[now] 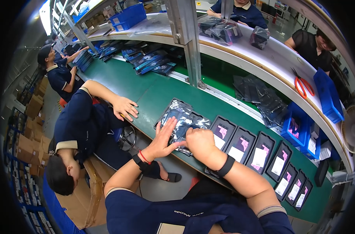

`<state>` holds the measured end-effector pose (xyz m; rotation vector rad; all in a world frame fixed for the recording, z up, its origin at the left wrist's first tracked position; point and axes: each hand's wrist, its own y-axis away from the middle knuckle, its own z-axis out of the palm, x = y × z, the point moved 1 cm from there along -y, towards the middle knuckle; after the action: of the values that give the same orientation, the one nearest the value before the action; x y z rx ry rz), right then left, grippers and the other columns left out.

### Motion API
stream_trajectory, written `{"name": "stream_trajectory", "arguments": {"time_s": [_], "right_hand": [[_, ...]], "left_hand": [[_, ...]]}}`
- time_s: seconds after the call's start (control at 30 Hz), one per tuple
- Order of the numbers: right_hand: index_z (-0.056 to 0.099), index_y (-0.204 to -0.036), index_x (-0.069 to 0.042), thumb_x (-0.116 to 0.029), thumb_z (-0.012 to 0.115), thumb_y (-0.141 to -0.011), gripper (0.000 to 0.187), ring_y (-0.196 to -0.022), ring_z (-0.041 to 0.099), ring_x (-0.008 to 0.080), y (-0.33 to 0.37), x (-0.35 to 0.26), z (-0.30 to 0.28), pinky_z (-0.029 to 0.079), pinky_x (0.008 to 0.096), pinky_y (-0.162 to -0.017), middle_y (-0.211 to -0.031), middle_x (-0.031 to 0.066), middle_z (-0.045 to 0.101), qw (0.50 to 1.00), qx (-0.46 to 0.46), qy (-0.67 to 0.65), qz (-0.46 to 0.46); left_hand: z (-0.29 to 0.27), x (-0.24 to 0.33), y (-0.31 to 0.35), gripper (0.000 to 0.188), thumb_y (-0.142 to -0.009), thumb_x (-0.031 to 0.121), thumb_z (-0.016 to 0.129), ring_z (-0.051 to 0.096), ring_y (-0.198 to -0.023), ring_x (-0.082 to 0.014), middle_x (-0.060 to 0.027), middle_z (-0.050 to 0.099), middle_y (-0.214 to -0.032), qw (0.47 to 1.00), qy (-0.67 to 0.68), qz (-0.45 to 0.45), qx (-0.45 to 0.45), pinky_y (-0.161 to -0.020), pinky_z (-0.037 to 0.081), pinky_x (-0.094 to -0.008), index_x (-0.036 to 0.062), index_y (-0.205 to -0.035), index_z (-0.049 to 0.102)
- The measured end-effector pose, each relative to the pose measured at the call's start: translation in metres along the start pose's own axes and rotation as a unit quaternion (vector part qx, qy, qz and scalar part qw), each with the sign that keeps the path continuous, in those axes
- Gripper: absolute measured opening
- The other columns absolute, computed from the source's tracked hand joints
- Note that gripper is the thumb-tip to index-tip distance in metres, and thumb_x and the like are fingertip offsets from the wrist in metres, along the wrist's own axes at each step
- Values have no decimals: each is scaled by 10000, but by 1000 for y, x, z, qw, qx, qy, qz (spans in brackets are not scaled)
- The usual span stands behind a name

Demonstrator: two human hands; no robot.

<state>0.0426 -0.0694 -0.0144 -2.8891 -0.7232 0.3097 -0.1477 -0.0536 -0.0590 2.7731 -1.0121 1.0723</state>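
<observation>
Some glossy plastic packaging (181,124) lies near the front edge of the green tabletop (146,97), probably for easy reach. The left hand (163,137) rests on it, fingers extended and slightly spread, apparently to keep it flat; the right hand (201,142) has its fingers curled in, but I cannot tell whether they pinch anything. Seven black trays (264,139) lie rightward in a row, white labels (278,165) upward, likely for visibility.

One head-worn fisheye looks down on the nearby hands (164,139), its dark rim perhaps unreadable.
</observation>
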Motion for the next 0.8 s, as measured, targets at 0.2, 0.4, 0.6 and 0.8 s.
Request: {"name": "stream_trajectory", "arguments": {"time_s": [0.2,0.4,0.6,0.8], "right_hand": [[578,-1081,4,-105,551,-729,370,-679,623,237,46,19,-36,496,330,-547,-889,161,634,990,117,43,70],[555,-1157,39,-334,538,-835,493,-898,579,302,67,26,27,467,389,-736,-1117,226,582,962,29,227,148],[606,-1047,-21,-416,604,-789,472,-867,590,366,37,58,-27,477,457,-749,-919,239,612,963,-222,-85,126],[371,-1333,-87,-56,616,-674,704,-1334,261,349,-6,233,-36,276,493,-1048,-1438,220,254,962,-67,74,253]], "left_hand": [[12,27,4,631,-808,479,583,246,-1356,-339,-134,300,-1455,972,-194,96,-86,-1032,84,-646,179,-1343,437],[13,33,-23,695,-794,509,583,265,-1340,-360,-140,337,-1432,961,-239,70,-117,-1014,164,-652,156,-1364,402],[-5,42,-38,688,-804,553,557,291,-1314,-401,-191,357,-1401,950,-254,36,-177,-1023,172,-648,107,-1318,458],[-7,62,-109,521,-796,340,652,321,-1299,-393,-210,431,-1329,974,-160,101,-124,-1048,245,-553,68,-1223,533]]}}
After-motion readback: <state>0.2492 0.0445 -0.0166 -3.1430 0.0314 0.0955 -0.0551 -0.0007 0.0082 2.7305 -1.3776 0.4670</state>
